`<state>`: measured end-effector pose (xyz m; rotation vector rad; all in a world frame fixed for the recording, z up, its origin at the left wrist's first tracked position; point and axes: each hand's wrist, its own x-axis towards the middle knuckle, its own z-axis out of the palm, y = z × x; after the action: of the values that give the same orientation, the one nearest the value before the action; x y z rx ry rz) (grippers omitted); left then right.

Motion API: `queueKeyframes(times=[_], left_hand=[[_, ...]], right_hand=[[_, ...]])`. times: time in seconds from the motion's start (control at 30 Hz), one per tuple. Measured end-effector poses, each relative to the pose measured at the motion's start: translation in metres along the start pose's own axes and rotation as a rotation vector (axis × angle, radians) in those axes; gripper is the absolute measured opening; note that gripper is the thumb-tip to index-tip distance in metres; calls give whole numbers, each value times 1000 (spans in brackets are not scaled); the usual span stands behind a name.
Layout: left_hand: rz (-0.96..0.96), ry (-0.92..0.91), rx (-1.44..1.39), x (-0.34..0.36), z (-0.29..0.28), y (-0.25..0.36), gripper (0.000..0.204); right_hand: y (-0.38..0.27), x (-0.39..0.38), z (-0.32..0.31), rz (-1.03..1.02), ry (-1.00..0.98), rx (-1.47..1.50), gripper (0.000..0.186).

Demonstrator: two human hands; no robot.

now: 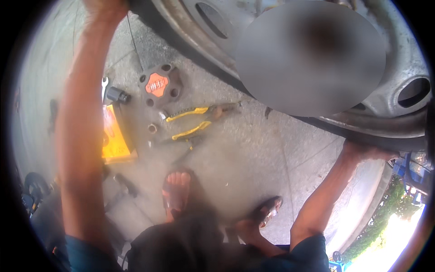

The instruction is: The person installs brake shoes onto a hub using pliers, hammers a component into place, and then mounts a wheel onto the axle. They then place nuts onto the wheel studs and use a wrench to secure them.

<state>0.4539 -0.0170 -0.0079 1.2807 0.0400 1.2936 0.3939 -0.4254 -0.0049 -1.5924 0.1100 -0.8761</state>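
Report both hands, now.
Left hand: at the wheel, cut off by the frame; grip cannot be told.
Right hand: against the wheel's lower edge; open or closed cannot be told.

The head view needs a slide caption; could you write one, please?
Left hand and right hand on a wheel, pliers on the floor.

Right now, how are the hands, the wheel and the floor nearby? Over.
Left hand at the wheel, partly out of frame; right hand against its lower edge. Wheel's centre blurred. Yellow-handled pliers on floor between wheel and left foot.
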Motion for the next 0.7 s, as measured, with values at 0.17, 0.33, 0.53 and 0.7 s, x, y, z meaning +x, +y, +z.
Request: queueKeyframes(times=[0.17, 0.33, 0.53, 0.7], left_hand=[[-13, 24, -47, -4, 12, -14, 53], [-5, 32, -69, -3, 15, -12, 56], [70, 13, -47, 7, 16, -32, 61], [-315, -32, -164, 20, -20, -7, 53]], right_hand=[[19, 15, -11, 14, 18, 81, 87], [23, 20, -16, -72, -14, 63, 81], [26, 24, -19, -204, 64, -178, 76], [15, 18, -19, -65, 255, 39, 81]])
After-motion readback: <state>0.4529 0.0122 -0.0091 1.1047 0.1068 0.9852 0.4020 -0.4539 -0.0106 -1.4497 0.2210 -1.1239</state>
